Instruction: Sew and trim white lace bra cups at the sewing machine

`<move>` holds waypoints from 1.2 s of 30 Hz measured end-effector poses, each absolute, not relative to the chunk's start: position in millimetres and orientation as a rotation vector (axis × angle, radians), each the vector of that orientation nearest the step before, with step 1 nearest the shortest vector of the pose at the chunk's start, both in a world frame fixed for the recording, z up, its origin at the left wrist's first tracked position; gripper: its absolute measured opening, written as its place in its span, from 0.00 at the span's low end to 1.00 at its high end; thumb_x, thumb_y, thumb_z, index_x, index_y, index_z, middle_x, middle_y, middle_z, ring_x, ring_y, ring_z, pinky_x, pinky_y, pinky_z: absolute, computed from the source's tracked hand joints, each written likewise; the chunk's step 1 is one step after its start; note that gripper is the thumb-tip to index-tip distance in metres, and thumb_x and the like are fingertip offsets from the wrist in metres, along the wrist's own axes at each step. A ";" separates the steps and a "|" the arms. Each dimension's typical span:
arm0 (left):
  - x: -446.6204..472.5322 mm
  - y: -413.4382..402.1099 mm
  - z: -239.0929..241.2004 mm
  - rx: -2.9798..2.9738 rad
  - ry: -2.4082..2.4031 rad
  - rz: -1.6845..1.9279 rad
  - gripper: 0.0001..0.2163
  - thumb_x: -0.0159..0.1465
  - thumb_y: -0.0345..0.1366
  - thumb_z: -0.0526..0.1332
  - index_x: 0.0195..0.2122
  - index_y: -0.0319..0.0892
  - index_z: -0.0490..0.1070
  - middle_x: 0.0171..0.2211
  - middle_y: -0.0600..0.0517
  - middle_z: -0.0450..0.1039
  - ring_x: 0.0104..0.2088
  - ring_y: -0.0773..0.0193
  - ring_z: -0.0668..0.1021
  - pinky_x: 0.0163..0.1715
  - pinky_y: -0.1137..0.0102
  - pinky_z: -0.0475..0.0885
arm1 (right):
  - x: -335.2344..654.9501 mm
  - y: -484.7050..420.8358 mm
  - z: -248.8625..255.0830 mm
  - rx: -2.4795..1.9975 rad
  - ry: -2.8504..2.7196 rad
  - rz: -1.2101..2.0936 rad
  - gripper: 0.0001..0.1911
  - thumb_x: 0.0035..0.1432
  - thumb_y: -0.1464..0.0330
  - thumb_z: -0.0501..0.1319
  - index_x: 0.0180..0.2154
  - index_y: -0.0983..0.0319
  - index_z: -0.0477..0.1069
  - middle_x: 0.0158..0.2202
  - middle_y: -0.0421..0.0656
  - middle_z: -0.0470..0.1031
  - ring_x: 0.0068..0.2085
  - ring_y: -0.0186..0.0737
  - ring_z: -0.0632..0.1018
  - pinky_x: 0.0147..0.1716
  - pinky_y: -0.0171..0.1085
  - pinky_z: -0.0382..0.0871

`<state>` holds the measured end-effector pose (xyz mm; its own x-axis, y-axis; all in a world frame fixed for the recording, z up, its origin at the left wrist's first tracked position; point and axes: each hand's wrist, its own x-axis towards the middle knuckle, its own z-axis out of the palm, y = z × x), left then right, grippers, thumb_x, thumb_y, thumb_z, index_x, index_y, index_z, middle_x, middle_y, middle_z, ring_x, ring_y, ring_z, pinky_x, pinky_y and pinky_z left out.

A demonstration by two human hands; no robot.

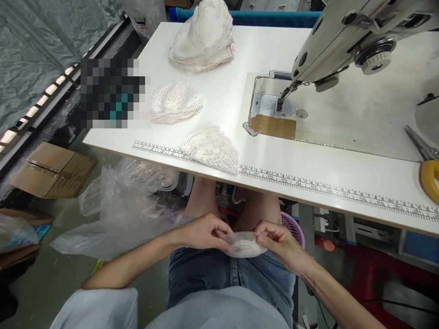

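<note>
Over my lap, below the table's front edge, both hands pinch a small pale piece of lace-trimmed fabric (244, 245). My left hand (202, 231) grips its left end with fingers curled. My right hand (279, 242) holds the right end between thumb and fingers. On the white table (325, 173) above lie a lace piece (211, 148) at the front edge, another lace piece (173, 103) farther left, and a tall stack of pale fabric pieces (203, 39) at the back.
A sewing machine (343, 41) stands at the right, its needle (281, 98) over a metal plate. Scissors with yellow handles (427, 160) lie at the far right. A ruler strip (308, 180) runs along the table edge. Clear plastic bags (116, 201) and cardboard (51, 169) sit on the floor left.
</note>
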<state>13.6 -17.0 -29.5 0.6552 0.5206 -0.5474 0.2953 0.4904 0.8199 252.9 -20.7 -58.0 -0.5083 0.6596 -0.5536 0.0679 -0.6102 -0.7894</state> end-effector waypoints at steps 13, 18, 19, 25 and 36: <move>13.4 -11.9 -23.9 1.054 0.879 0.149 0.17 0.52 0.40 0.67 0.40 0.37 0.76 0.35 0.48 0.78 0.34 0.63 0.78 0.35 0.75 0.69 | 253.1 -20.4 -60.1 -1.222 -1.173 2.188 0.17 0.49 0.55 0.65 0.27 0.63 0.70 0.22 0.39 0.70 0.25 0.33 0.68 0.26 0.32 0.61; 22.4 -11.8 -26.3 1.038 0.931 0.175 0.19 0.47 0.44 0.69 0.37 0.36 0.77 0.31 0.48 0.78 0.31 0.63 0.77 0.30 0.76 0.68 | 254.0 -20.7 -60.1 -1.242 -1.151 2.176 0.17 0.48 0.55 0.66 0.26 0.63 0.70 0.22 0.39 0.69 0.25 0.32 0.67 0.25 0.32 0.61; 23.4 -11.8 -26.8 1.036 0.945 0.185 0.19 0.48 0.44 0.69 0.36 0.35 0.77 0.31 0.48 0.78 0.30 0.63 0.77 0.30 0.76 0.68 | 254.3 -20.9 -60.3 -1.246 -1.140 2.174 0.17 0.48 0.55 0.66 0.27 0.63 0.70 0.23 0.39 0.69 0.25 0.32 0.67 0.25 0.32 0.61; 19.2 -11.0 -26.1 1.068 0.937 0.196 0.16 0.50 0.43 0.68 0.35 0.35 0.78 0.29 0.47 0.78 0.28 0.65 0.77 0.28 0.77 0.68 | 251.8 -21.7 -57.6 -1.204 -1.071 2.215 0.17 0.46 0.56 0.68 0.26 0.63 0.70 0.22 0.38 0.68 0.24 0.30 0.65 0.24 0.31 0.58; 14.0 -4.9 -31.3 0.928 0.860 0.172 0.13 0.45 0.38 0.71 0.31 0.37 0.79 0.25 0.51 0.77 0.25 0.69 0.75 0.28 0.79 0.68 | 243.9 -17.9 -50.9 -1.139 -1.169 2.272 0.15 0.48 0.57 0.67 0.26 0.64 0.72 0.25 0.40 0.69 0.27 0.33 0.67 0.27 0.32 0.59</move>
<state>14.0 -4.9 -31.3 0.6648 0.4765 -0.5753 0.2188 0.6122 0.7598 243.9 -17.9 -50.9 -0.6195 0.6044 -0.5010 0.0565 -0.6021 -0.7964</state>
